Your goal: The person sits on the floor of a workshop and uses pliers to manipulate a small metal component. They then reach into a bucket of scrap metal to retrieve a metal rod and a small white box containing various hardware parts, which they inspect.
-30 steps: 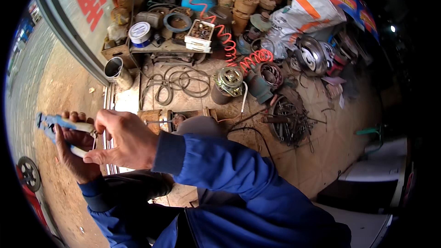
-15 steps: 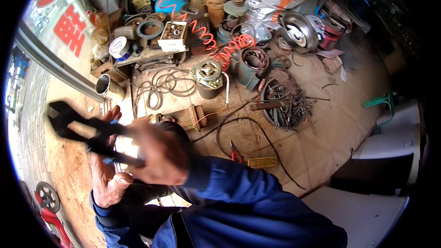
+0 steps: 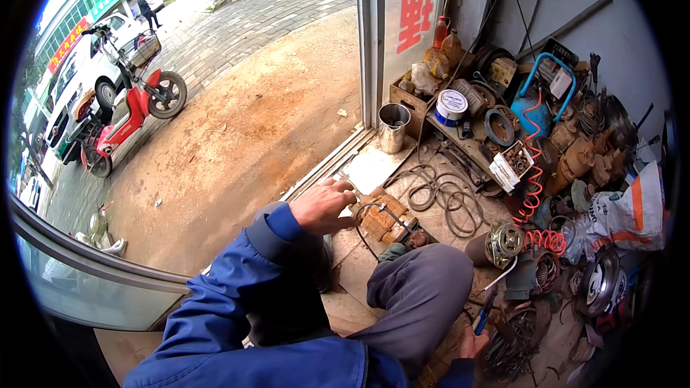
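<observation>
Two hands (image 3: 321, 206), one blue-handled tool (image 3: 479, 320)

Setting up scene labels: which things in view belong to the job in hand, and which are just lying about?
Likely the job:
blue-handled hand tool, in the right hand
rusty machine body with a dark cable across it, nearest the left hand

Likely just lying about:
cylindrical metal container
blue-and-white tub
coiled red hose
white-and-orange sack
</observation>
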The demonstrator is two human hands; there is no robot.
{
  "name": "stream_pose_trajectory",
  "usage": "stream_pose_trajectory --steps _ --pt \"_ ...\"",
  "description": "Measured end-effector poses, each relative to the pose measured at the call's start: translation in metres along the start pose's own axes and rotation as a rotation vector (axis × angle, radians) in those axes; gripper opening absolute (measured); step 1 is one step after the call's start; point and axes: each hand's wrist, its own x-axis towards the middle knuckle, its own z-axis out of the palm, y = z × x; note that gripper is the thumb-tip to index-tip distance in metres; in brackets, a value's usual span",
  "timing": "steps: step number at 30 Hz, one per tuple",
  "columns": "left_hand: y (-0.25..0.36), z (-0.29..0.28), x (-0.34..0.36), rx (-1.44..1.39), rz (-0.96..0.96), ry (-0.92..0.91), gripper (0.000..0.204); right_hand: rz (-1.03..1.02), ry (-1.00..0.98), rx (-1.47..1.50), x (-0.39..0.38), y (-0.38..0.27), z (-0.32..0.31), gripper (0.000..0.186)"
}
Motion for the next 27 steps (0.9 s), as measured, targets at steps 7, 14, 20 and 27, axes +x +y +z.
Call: stream_pose_trajectory --steps 7,14,20,27 --pt "-0.007 0.006 0.005 0.038 -0.034 0.050 0.041 -0.362 0.554 -0.600 0.163 -0.056 0.033 0.064" --pt "-0.030 -0.003 -0.026 0.039 -0.103 0.063 0.037 -0.079 0.291 -0.654 0.213 -0.077 0.084 0.064" --pt "-0.025 -0.012 -0.010 -0.112 -0.050 0.077 0.036 -0.029 0.180 -0.452 0.204 -0.070 0.069 0.065" --pt "-0.019 -0.017 -0.030 -0.085 -0.136 0.064 0.036 -0.007 0.234 -0.443 0.186 -0.118 0.090 0.072"
